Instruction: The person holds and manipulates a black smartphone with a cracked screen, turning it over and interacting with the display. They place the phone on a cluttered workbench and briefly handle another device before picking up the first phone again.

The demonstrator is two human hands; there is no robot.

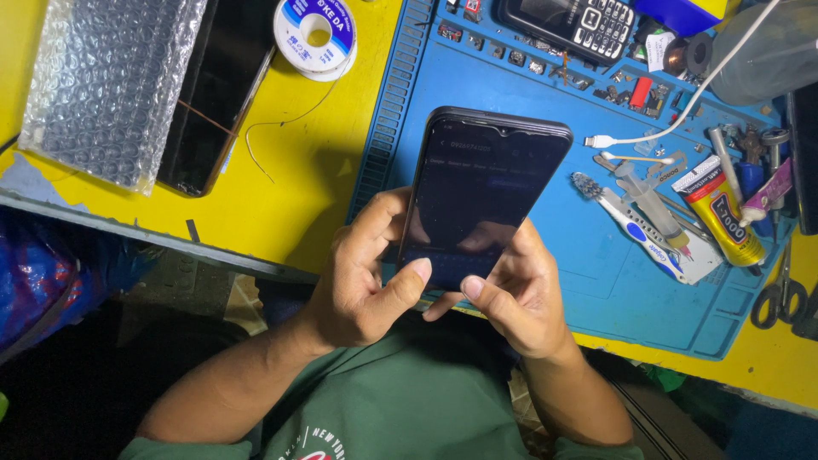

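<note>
Over a blue rubber work mat (528, 170), the left hand (362, 285) and right hand (520, 294) wrap snugly round a thin black glass-fronted smartphone (481, 192), probably light, slippery and breakable, best gripped by its edges

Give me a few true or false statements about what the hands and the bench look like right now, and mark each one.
1. Both hands hold a dark smartphone with its screen facing up. True.
2. The left hand holds a pair of scissors. False: the scissors lie untouched at the right edge of the bench.
3. A toothbrush lies on the blue mat. True.
4. The bubble wrap lies on the blue mat. False: it rests on the yellow bench top, far left.
5. Both thumbs rest near the screen's lower edge; the right hand grips from below. True.
</note>
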